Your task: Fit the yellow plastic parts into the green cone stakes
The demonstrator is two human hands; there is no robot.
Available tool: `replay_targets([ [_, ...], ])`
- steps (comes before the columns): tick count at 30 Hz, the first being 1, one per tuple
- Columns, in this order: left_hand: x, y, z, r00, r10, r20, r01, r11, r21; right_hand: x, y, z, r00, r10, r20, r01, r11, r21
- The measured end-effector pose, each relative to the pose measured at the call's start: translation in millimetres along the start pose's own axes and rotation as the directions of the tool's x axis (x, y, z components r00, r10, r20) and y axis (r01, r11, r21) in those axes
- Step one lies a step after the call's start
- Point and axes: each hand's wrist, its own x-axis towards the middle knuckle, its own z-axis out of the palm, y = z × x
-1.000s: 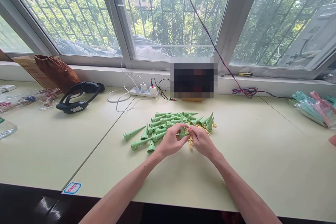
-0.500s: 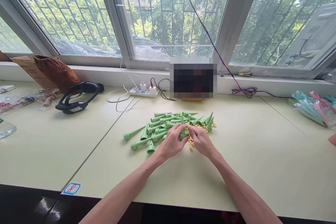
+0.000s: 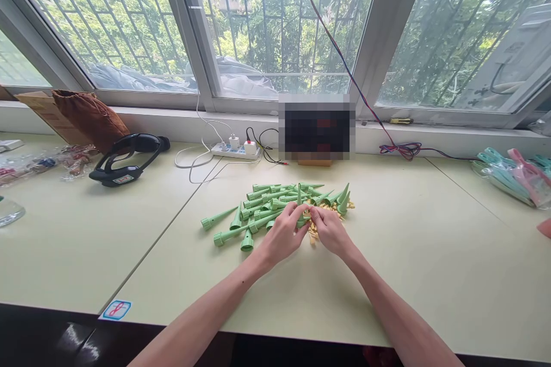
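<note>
A heap of green cone-shaped plastic spikes [image 3: 267,206] lies in the middle of the pale table [image 3: 413,252], with small yellow pieces [image 3: 313,233] mixed in at its right. My left hand [image 3: 284,233] holds one green spike [image 3: 300,207] upright by its wide base, fingers curled round it. My right hand [image 3: 330,229] meets it from the right, fingertips pinched at the spike's base; what they pinch is too small to name. Both hands rest at the near edge of the heap.
A black headset [image 3: 127,159] and a brown pouch [image 3: 88,116] lie at the back left beside plastic bags [image 3: 38,163]. A white power strip [image 3: 235,151] with cables sits by the sill. A blurred box [image 3: 317,128] stands behind the heap. Bagged pastel clips [image 3: 512,178] lie far right.
Both hands have edged slightly away from me, still joined on the same upright green spike. The fingers shifted a little around its base.
</note>
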Motion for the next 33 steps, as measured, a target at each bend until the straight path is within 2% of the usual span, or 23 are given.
replay_targets([
  [24, -3.7, -3.7, 2.7, 0.997, 0.08, 0.009, -0.08, 0.986, 0.148, 2.0, 4.3, 3.9, 0.996, 0.095, 0.003, -0.095, 0.993, 0.072],
  [33, -5.3, -3.9, 2.7, 0.997, 0.067, 0.026, -0.07, 0.985, 0.155, 1.4, 4.0, 2.8, 0.984, 0.166, 0.061, -0.173, 0.975, 0.139],
])
